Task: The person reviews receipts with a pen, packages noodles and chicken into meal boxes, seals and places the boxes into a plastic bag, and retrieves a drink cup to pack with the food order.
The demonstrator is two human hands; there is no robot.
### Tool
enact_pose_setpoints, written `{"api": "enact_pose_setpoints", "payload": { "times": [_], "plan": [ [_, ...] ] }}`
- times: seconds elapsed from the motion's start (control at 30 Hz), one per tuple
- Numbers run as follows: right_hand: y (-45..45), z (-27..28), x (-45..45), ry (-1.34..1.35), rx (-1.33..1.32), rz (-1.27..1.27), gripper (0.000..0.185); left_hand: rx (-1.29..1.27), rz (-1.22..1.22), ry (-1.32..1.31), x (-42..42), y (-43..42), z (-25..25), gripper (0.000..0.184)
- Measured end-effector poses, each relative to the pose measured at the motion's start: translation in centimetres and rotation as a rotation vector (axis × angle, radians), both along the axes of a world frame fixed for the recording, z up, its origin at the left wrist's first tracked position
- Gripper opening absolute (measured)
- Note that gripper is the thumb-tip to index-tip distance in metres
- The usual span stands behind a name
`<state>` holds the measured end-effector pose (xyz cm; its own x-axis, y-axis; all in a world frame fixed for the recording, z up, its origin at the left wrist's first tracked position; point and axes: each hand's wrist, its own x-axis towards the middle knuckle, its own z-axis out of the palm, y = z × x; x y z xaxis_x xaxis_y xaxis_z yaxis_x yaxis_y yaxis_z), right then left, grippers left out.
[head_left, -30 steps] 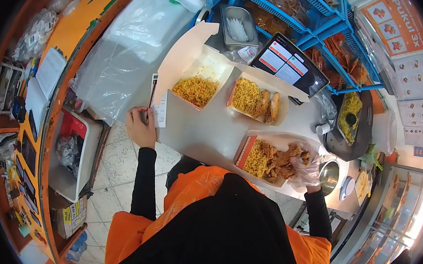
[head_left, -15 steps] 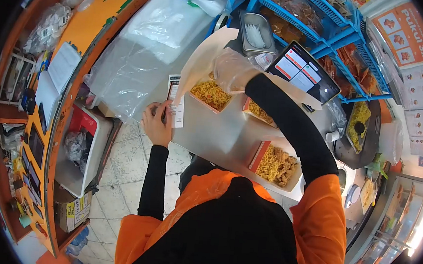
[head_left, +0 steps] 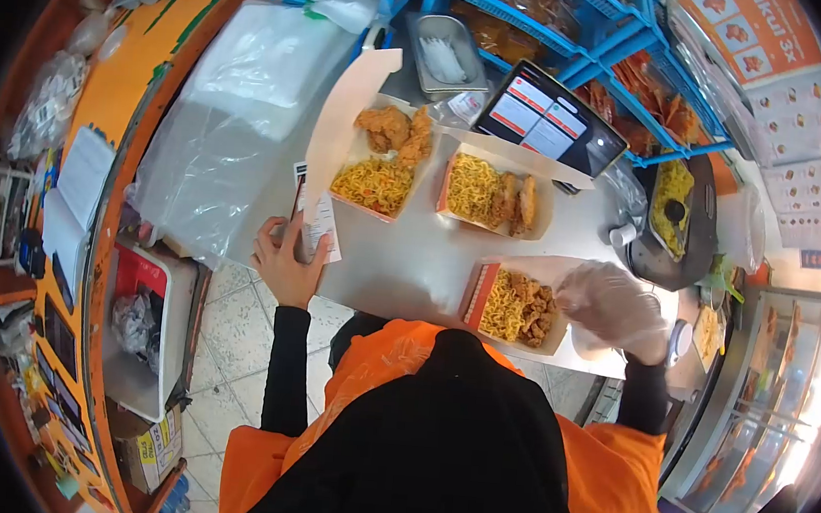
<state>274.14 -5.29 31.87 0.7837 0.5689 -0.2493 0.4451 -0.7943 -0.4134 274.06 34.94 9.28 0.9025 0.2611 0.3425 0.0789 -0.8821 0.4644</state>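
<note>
Golden fried chicken [head_left: 396, 132] now joins noodles [head_left: 374, 185] in the carton [head_left: 331, 139] beyond the left hand [head_left: 287, 264], apparently filling it; that hand rests half-open against a receipt [head_left: 322, 227]. Gloved right hand [head_left: 617, 307], blurred beside another box [head_left: 478, 296]: grip unclear.

Three open cardboard boxes [head_left: 477, 295] of yellow noodles [head_left: 373, 186] and browned chicken [head_left: 396, 133], upright on the metal counter [head_left: 391, 265]

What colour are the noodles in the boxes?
Yellow; the noodles show best in the head view.

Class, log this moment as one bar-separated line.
left hand: at paper slip | right hand: gloved, at nearest box | three open boxes: noodles, fried pieces in each
</note>
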Motion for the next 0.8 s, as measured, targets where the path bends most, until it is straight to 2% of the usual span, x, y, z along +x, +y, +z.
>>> {"api": "enact_pose_setpoints", "payload": {
  "times": [0.07, 0.1, 0.13, 0.17, 0.23, 0.27, 0.3, 0.37, 0.5, 0.57, 0.6, 0.63, 0.7, 0.73, 0.8],
  "plan": [
    [-1.9, -6.6, -3.1, -0.200, -0.420, 0.023, 0.017, -0.073, -0.005, -0.049, -0.1, -0.2, 0.1, 0.051],
    [-1.8, -9.8, -4.0, -0.231, -0.515, 0.003, 0.018, -0.081, -0.008, -0.056, -0.1, -0.2, 0.3, 0.051],
    [-0.6, -12.0, -4.5, -0.228, -0.543, -0.202, 0.019, -0.145, 0.003, -0.073, -0.1, -0.1, 0.3, 0.051],
    [0.8, -12.6, -4.6, -0.234, -0.546, -0.201, 0.019, -0.207, 0.015, -0.089, -0.1, 0.1, 0.3, 0.051],
    [2.9, -13.8, -4.9, -0.331, -0.083, -0.708, 0.015, -0.269, -0.008, -0.109, 0.0, 0.5, -0.1, 0.050],
    [2.7, -14.6, -5.3, -0.320, -0.100, -0.771, 0.025, -0.352, -0.017, -0.128, 0.0, 0.5, 0.2, 0.050],
    [2.5, -14.9, -5.6, -0.322, -0.095, -0.769, 0.025, -0.434, -0.027, -0.144, -0.1, 0.5, 0.3, 0.049],
    [3.1, -14.6, -6.0, -0.323, -0.162, -0.752, 0.025, -0.440, -0.036, -0.177, -0.3, 0.6, 0.1, 0.048],
    [2.0, -15.4, -6.9, -0.318, -0.091, -0.859, 0.027, -0.400, -0.025, -0.255, -1.2, 1.0, 0.3, 0.042],
    [1.9, -14.0, -7.4, -0.088, 0.232, -1.145, 0.035, -0.399, -0.004, -0.296, -2.1, 1.2, 0.6, 0.041],
    [1.8, -12.8, -7.5, -0.025, 0.387, -1.143, 0.042, -0.396, 0.013, -0.332, -2.5, 1.4, 0.8, 0.040],
    [2.1, -12.2, -7.3, -0.026, 0.391, -1.133, 0.042, -0.392, 0.021, -0.339, -3.0, 1.6, 1.1, 0.040],
    [3.1, -11.0, -6.7, -0.275, 0.775, -1.074, 0.042, -0.359, 0.086, -0.338, -3.9, 2.0, 1.7, 0.040],
    [5.8, -8.4, -5.6, -0.277, 0.926, -1.050, 0.045, -0.352, 0.094, -0.341, -4.1, 2.1, 2.2, 0.040],
    [9.4, -6.4, -2.6, -0.341, 1.048, -0.856, 0.051, -0.406, 0.095, -0.386, -4.2, 1.6, 3.5, 0.039]
  ]
}}
